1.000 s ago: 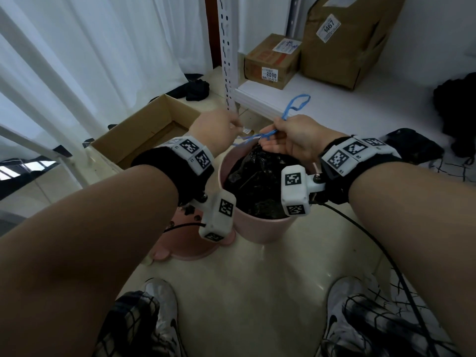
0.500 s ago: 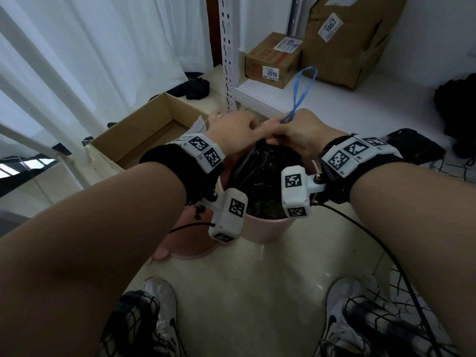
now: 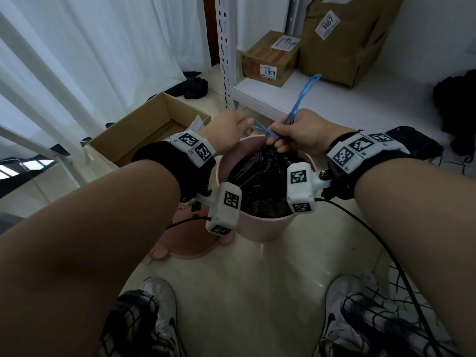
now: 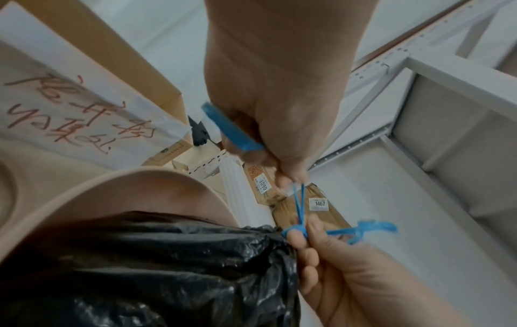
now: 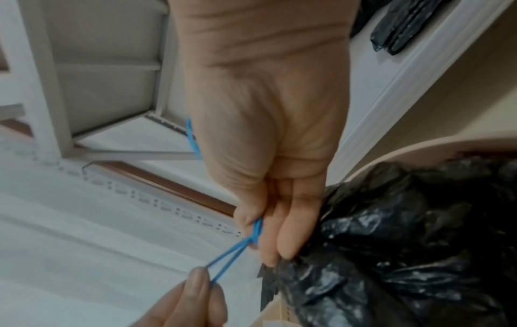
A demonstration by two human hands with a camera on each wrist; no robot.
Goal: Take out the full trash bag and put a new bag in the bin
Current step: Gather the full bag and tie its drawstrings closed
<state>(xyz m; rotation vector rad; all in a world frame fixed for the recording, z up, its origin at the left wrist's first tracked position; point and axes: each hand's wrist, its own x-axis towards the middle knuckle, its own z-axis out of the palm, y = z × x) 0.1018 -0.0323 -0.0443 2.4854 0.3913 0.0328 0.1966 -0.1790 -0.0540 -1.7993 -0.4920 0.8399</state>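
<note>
A full black trash bag (image 3: 260, 181) sits in a pink bin (image 3: 262, 228) on the floor. Its neck is gathered and tied with a blue drawstring (image 3: 268, 135). My left hand (image 3: 229, 130) pinches one pair of drawstring strands (image 4: 299, 201) and pulls them leftward. My right hand (image 3: 296, 132) pinches the drawstring at the knot (image 4: 295, 230), with a blue loop (image 3: 306, 91) sticking up past its knuckles. In the right wrist view the strands (image 5: 229, 261) run taut from my right fingertips (image 5: 265, 239) to the left hand's fingers (image 5: 196, 285).
The pink bin lid (image 3: 190, 243) lies on the floor left of the bin. An open cardboard box (image 3: 144, 130) stands behind it. A white shelf (image 3: 309, 99) carries two cardboard boxes (image 3: 270, 60). Black folded bags (image 5: 405, 24) lie on a ledge. My shoes (image 3: 159, 318) are below.
The hands met over the bag's neck half a second ago and have now drawn apart again, the left pulling its strands to the left. The blue loop stays upright above my right hand.
</note>
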